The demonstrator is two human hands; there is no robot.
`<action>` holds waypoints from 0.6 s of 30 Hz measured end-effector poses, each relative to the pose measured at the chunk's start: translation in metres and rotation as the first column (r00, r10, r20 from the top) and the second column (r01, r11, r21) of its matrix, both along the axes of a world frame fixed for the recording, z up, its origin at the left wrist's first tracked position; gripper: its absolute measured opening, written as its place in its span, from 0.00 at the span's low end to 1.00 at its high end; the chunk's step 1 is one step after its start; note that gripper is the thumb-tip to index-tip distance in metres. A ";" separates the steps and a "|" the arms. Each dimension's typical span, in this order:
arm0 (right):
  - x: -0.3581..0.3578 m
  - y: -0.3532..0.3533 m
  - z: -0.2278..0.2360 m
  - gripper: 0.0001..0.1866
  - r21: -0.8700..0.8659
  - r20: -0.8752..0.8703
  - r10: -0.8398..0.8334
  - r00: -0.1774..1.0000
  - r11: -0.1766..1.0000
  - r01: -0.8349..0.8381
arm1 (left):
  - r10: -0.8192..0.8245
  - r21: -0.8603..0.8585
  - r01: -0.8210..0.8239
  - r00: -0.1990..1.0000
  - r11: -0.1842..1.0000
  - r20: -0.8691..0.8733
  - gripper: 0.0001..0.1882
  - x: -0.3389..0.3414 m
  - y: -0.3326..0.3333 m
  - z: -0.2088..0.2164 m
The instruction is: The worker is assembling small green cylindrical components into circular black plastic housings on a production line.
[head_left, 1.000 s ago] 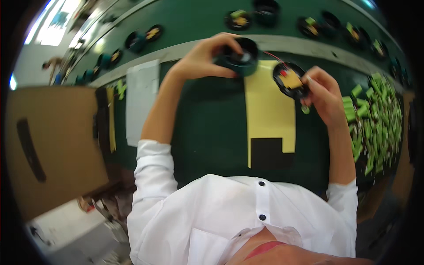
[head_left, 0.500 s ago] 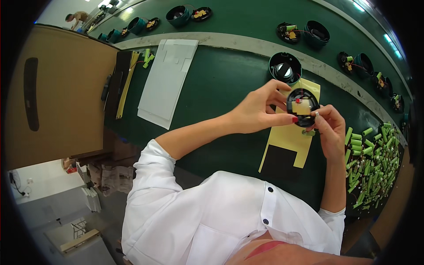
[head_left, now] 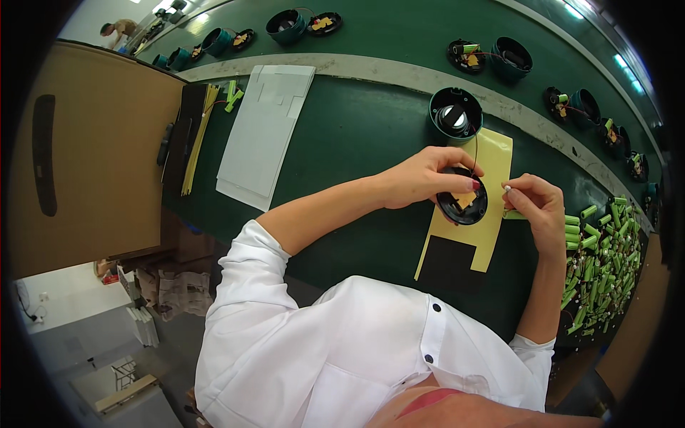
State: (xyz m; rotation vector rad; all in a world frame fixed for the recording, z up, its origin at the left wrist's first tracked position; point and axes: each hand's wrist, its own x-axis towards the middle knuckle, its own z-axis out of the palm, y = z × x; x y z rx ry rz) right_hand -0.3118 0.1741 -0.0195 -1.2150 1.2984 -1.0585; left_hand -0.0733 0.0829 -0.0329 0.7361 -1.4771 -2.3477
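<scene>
My left hand (head_left: 432, 175) grips a round black cover (head_left: 451, 207) by its edge, thumb over the inner side. A yellowish circuit board (head_left: 467, 197) shows inside it. A thin wire (head_left: 476, 153) runs from the cover up toward a round dark-green housing (head_left: 438, 130), which stands open side up with a silvery round part inside. To the right, apart from the cover, my right hand (head_left: 536, 203) pinches a small white connector (head_left: 507, 188). A green battery cell (head_left: 512, 214) shows just under those fingers. Beneath both hands lies a yellow sheet (head_left: 492, 167) with a black pad (head_left: 448, 262) on it.
Many green battery cells (head_left: 599, 274) are heaped at the right. White sheets (head_left: 264, 139) and yellow strips (head_left: 198, 146) lie left, by a cardboard box (head_left: 107, 157). Beyond a pale ledge (head_left: 371, 69), several housings with covers (head_left: 511, 59) stand on a green surface. A person (head_left: 120, 30) bends far left.
My left hand has brought the cover down and left, tilting it. My right hand has come off the cover, moving slightly right with the white connector between its fingers.
</scene>
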 end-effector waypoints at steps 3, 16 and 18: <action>0.004 -0.001 0.001 0.05 0.014 -0.022 -0.060 0.998 0.998 0.061 | -0.042 -0.221 0.050 0.998 0.974 0.043 0.33 0.001 0.003 0.005; 0.034 -0.015 -0.002 0.04 -0.352 -0.489 -0.233 0.841 0.934 0.054 | 0.100 -0.463 -0.053 0.992 0.885 0.077 0.35 0.002 0.011 -0.010; 0.038 -0.012 -0.002 0.03 -0.380 -0.574 -0.258 0.777 0.925 0.026 | 0.155 -0.451 -0.102 0.985 0.886 0.081 0.35 0.001 0.014 -0.006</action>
